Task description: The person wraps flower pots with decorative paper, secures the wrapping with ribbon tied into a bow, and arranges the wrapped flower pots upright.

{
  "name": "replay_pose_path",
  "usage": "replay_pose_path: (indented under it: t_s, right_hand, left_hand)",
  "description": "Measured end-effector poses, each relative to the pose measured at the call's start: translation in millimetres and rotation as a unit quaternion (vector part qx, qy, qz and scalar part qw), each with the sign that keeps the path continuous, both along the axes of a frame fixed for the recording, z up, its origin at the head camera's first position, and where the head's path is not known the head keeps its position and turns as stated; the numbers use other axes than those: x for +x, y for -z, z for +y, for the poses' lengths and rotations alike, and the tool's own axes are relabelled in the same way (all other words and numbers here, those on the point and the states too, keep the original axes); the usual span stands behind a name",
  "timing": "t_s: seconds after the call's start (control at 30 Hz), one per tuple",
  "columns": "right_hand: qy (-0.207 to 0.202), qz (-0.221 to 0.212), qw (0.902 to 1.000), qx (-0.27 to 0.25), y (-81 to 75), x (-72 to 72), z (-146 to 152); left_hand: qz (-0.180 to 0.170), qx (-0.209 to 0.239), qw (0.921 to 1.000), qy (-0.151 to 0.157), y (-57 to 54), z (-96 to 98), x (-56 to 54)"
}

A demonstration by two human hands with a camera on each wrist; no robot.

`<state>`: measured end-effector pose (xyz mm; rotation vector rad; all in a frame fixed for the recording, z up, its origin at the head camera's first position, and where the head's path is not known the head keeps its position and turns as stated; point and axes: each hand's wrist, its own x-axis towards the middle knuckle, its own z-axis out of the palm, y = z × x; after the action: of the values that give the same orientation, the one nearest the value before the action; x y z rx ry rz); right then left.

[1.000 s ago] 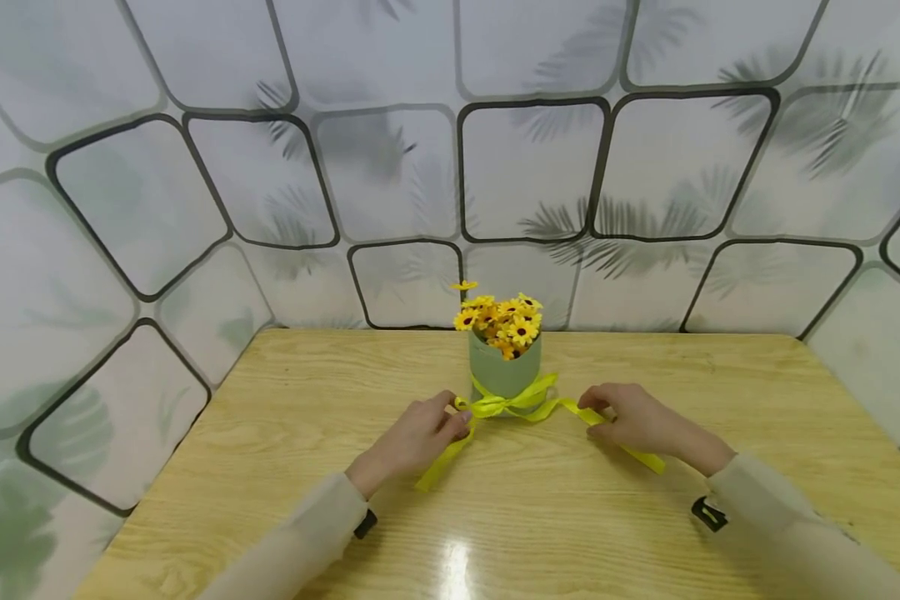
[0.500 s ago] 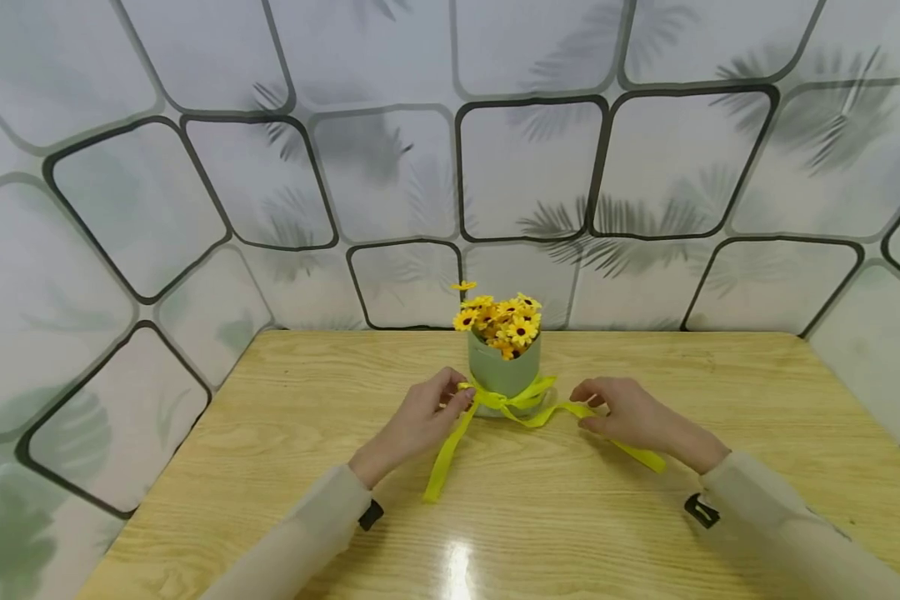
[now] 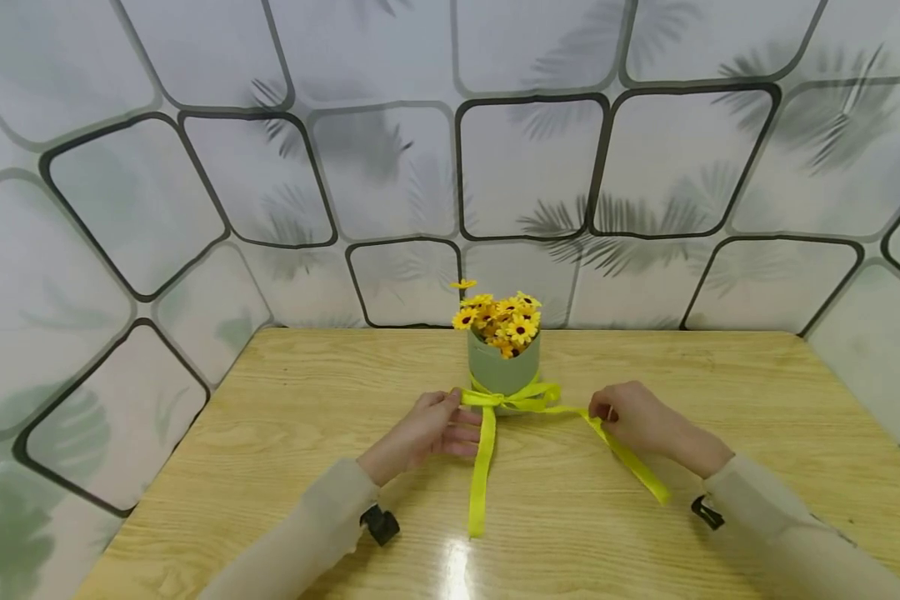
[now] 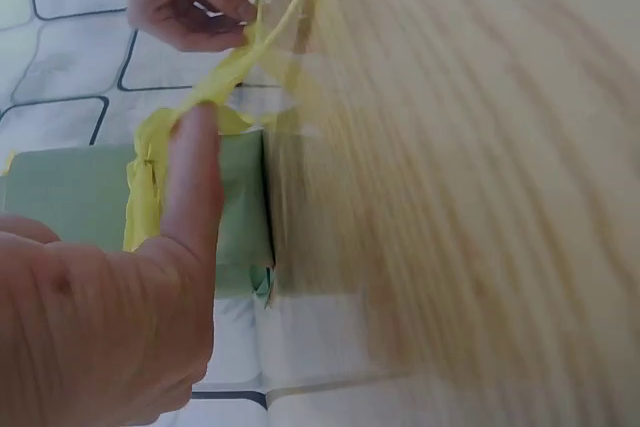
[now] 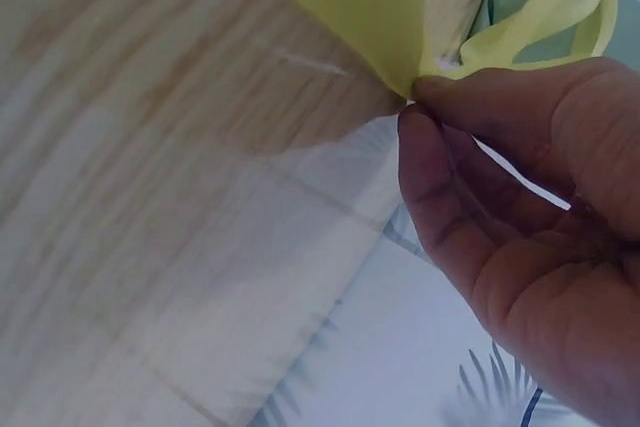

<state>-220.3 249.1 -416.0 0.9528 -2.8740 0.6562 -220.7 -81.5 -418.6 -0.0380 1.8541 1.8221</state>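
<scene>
A green cylindrical flower pot [image 3: 502, 372] stands upright near the table's far edge, with yellow flowers [image 3: 508, 320] in it. Round its lower part runs a yellow ribbon [image 3: 478, 483] tied in a bow [image 3: 523, 399] at the front. My left hand [image 3: 423, 435] pinches the bow's left loop at its tip; the lower fingers stretch out behind the hanging tail. In the left wrist view one straight digit [image 4: 195, 172] lies over the ribbon, hiding part of the pot. On the right, my right hand [image 3: 639, 421] pinches the other ribbon tail [image 5: 345, 7] between thumb and finger.
The light wooden table [image 3: 345, 367] reaches back to a wall [image 3: 390, 183] patterned with dark outlines and leaves. Black wrist straps [image 3: 381, 525] show at both sleeves. A light glare lies on the table's front part.
The left tail has swung right and now hangs straight towards me. My left hand's lower fingers have spread out, and its grip stretches the loop left. My right hand has shifted slightly right, along the ribbon.
</scene>
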Motion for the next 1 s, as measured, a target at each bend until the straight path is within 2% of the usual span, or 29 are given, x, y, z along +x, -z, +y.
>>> replay_pose_path:
  t_s: [0.13,0.23,0.4,0.47,0.6,0.67,0.7,0.73,0.8,0.9,0.93,1.0]
  right_hand:
    - [0.034,-0.002,0.9994,-0.006,-2.1,-2.5,-2]
    - [0.059,-0.032,0.9976,-0.016,-5.1,-2.3,-6]
    - [0.060,-0.132,0.9868,-0.072,-5.7,1.7,-14]
    - [0.054,-0.157,0.9827,-0.082,-3.6,3.1,-17]
    - [0.046,-0.157,0.9837,-0.074,1.4,5.0,-25]
    - [0.056,-0.152,0.9844,-0.068,1.8,6.5,-29]
    - [0.062,-0.153,0.9841,-0.067,1.7,6.8,-30]
    - [0.070,-0.153,0.9835,-0.066,1.4,6.8,-31]
    - [0.080,-0.144,0.9843,-0.063,1.0,5.2,-32]
    - [0.093,-0.142,0.9831,-0.068,0.7,1.2,-31]
    - [0.095,-0.146,0.9818,-0.075,0.9,0.1,-31]
    - [0.097,-0.161,0.9775,-0.095,2.3,-0.7,-32]
  left_hand:
    - [0.013,-0.010,0.9998,0.008,0.0,-5.1,0.0]
    - [0.039,-0.038,0.9981,0.029,-1.4,-13.7,-0.8]
    - [0.061,-0.093,0.9913,0.070,-10.4,-30.9,2.0]
    - [0.068,-0.117,0.9874,0.082,-14.7,-37.3,4.7]
    - [0.095,-0.172,0.9737,0.115,-18.7,-48.3,9.3]
    - [0.129,-0.204,0.9587,0.151,-18.5,-52.0,10.2]
    - [0.151,-0.221,0.9476,0.174,-18.5,-52.6,10.6]
    - [0.178,-0.235,0.9338,0.203,-18.6,-52.8,11.0]
    - [0.235,-0.249,0.9006,0.268,-19.1,-50.3,12.2]
    - [0.301,-0.247,0.8509,0.353,-19.9,-39.9,15.9]
    - [0.312,-0.246,0.8386,0.373,-19.7,-35.6,17.1]
    - [0.326,-0.261,0.8187,0.394,-17.8,-27.1,19.1]
